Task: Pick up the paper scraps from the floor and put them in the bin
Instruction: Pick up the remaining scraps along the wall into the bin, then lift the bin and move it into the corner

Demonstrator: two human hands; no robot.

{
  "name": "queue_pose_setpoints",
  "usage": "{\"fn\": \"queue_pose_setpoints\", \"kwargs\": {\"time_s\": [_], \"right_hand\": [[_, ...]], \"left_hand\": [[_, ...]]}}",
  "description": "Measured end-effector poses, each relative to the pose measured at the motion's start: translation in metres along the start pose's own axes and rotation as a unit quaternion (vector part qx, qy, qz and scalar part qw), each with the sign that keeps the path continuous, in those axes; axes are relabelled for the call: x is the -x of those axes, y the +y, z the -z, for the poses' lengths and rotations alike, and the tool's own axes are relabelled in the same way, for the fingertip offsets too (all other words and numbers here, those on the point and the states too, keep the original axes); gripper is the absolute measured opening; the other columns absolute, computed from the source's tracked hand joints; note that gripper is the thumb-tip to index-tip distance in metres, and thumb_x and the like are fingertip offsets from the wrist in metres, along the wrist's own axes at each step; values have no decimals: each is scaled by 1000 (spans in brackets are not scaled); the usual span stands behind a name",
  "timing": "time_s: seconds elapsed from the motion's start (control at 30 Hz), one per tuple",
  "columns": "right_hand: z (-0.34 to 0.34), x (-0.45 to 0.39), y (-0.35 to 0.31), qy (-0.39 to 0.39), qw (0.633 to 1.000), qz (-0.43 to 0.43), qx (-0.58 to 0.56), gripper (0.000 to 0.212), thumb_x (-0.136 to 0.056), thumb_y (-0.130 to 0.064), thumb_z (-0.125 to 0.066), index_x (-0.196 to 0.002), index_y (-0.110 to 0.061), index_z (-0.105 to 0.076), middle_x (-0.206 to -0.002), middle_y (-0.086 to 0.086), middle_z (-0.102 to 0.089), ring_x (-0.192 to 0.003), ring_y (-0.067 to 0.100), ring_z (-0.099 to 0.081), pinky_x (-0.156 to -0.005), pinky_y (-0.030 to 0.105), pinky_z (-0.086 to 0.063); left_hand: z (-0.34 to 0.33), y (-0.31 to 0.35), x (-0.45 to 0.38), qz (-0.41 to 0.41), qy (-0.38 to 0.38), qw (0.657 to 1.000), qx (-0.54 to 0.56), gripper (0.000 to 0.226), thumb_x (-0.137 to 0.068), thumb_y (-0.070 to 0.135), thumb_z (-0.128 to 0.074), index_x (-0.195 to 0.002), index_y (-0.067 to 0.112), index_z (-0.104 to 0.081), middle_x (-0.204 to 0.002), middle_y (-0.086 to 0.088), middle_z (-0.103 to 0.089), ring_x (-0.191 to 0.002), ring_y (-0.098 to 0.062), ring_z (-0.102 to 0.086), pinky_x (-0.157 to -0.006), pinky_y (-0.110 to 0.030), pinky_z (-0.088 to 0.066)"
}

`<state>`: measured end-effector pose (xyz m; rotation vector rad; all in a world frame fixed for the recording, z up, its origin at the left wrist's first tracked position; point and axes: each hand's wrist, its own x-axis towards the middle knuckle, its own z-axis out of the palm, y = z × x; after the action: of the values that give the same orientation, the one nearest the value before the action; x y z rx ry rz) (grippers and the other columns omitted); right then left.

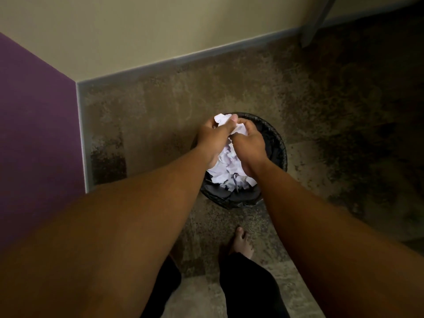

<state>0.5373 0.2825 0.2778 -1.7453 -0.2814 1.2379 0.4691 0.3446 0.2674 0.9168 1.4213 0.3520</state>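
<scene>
A round black bin (276, 145) with a dark liner stands on the floor in front of me. Crumpled white paper scraps (227, 168) fill much of its inside. Both my hands are held over the bin's far half. My left hand (214, 136) and my right hand (249, 143) are pressed together around a wad of white paper (221, 119), which sticks out above the fingers. My forearms hide the bin's left rim and part of its right rim.
The speckled brown floor (229, 92) spreads around the bin. A cream wall with a grey skirting (183, 57) runs behind, and a purple wall (34, 134) closes the left side. My bare foot (242, 243) stands just short of the bin.
</scene>
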Motion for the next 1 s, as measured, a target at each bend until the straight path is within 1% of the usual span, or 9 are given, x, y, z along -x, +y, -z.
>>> {"fn": "queue_pose_setpoints", "kwargs": {"time_s": [0.17,0.27,0.37,0.43,0.57,0.7,0.83,0.93,1.0], "right_hand": [[9,-2,23,40,998,-34,-29,26,-89,-18,-60,-114,-25,-63,-105,1,-72,-98,19,-70,-86,41,-59],[15,-4,42,51,997,-44,-25,43,-89,-18,-64,-131,-26,-56,-123,-6,-63,-107,12,-63,-96,36,-54],[19,-6,62,85,992,-88,-30,51,-92,-21,-64,-140,-28,-48,-137,-2,-51,-121,16,-54,-104,37,-47],[20,-6,70,98,988,-110,-42,49,-94,-17,-61,-141,-24,-48,-144,1,-49,-127,21,-52,-106,36,-44],[18,-9,79,165,978,-124,5,45,-95,-9,-53,-139,-18,-50,-121,-4,-56,-109,15,-59,-76,21,-52],[15,-16,91,247,958,-136,51,37,-91,-11,-54,-127,-15,-55,-132,8,-53,-112,28,-57,-82,34,-48],[7,-13,94,211,962,-172,9,32,-91,-16,-62,-122,-12,-57,-115,5,-62,-95,20,-61,-80,32,-50],[-1,-11,90,127,969,-193,-89,33,-91,-37,-65,-112,-12,-66,-106,4,-70,-91,18,-68,-76,29,-56],[-7,-13,89,106,974,-175,-96,39,-88,-47,-66,-108,-13,-68,-101,2,-73,-91,15,-70,-77,29,-58]], "left_hand": [[-6,-16,3,77,-17,997,-4,37,-82,47,-73,-111,25,-67,-104,-3,-74,-89,-18,-72,-77,-34,-59],[-6,-24,3,115,-41,992,-18,44,-86,56,-64,-121,30,-62,-109,10,-66,-97,-11,-62,-73,-28,-47],[-4,-39,-4,128,-13,992,-7,38,-94,42,-59,-129,30,-58,-118,10,-59,-98,-10,-56,-62,-23,-42],[-4,-47,-8,123,19,992,-10,33,-96,23,-58,-128,28,-60,-123,3,-61,-97,-13,-58,-69,-23,-46],[-1,-62,-19,103,92,990,-8,39,-90,-4,-60,-118,21,-66,-120,-1,-64,-95,-15,-62,-57,-17,-45],[3,-69,-20,111,112,987,13,39,-90,-7,-59,-111,24,-68,-113,0,-63,-91,-12,-61,-69,-21,-50],[4,-72,-17,130,62,989,39,36,-87,-5,-66,-107,25,-66,-102,4,-64,-87,-6,-62,-75,-21,-53],[2,-73,-15,145,12,989,27,38,-82,-5,-71,-107,23,-64,-103,2,-65,-94,-12,-64,-89,-29,-54],[3,-73,-16,151,17,988,23,38,-82,-9,-68,-107,19,-65,-107,-3,-68,-94,-15,-67,-87,-30,-57]]}}
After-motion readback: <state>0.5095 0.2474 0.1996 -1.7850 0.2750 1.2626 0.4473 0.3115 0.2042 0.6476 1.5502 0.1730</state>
